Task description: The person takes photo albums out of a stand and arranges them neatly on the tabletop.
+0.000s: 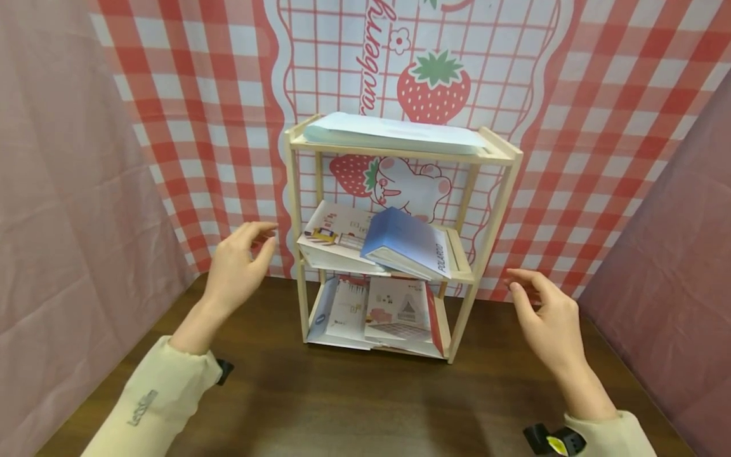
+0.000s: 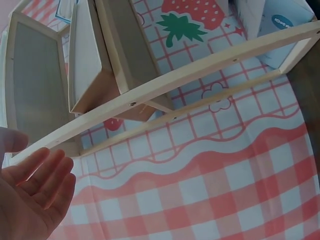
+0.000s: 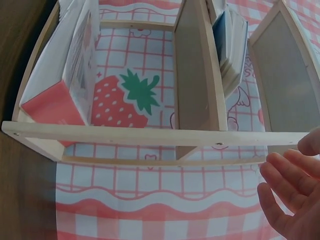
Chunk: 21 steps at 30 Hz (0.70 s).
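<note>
A small wooden three-tier shelf (image 1: 294, 209) stands on a dark wooden table (image 1: 354, 406) against a strawberry-check backdrop. A pale blue folder (image 1: 394, 133) lies flat on its top tier. On the middle tier a blue book (image 1: 408, 244) leans on a white picture book (image 1: 337, 238). More picture books (image 1: 379, 311) fill the bottom tier. My left hand (image 1: 240, 266) hovers open just left of the shelf's left post (image 2: 150, 92), holding nothing. My right hand (image 1: 545, 317) hovers open to the right of the shelf's right post (image 3: 150, 135), also holding nothing.
Pink cloth walls (image 1: 57, 209) close in on the left and a mauve one (image 1: 674, 266) on the right. The checked backdrop (image 1: 599, 95) hangs right behind the shelf. Bare table shows in front of the shelf.
</note>
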Each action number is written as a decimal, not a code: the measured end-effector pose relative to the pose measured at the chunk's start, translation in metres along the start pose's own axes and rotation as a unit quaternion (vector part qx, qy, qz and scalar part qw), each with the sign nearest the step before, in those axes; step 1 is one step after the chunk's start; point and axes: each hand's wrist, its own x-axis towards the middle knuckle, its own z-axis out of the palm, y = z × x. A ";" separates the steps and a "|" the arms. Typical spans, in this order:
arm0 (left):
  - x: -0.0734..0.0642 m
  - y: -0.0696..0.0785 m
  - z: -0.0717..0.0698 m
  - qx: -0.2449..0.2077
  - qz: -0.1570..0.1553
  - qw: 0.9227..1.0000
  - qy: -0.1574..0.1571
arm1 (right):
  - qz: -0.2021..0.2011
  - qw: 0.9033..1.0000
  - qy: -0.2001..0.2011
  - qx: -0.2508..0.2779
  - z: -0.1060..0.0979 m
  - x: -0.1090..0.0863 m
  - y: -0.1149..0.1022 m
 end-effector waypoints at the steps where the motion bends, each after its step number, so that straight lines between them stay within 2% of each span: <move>1: 0.001 0.001 0.000 -0.003 0.000 1.000 0.001 | 0.000 1.000 0.001 0.000 0.000 0.001 -0.001; 13: 0.008 0.009 0.001 -0.031 0.001 0.999 0.038 | -0.002 1.000 0.003 0.014 0.001 0.014 -0.013; 21: 0.012 0.013 0.001 -0.033 0.001 0.998 0.050 | 0.004 1.000 -0.001 0.026 -0.001 0.022 -0.021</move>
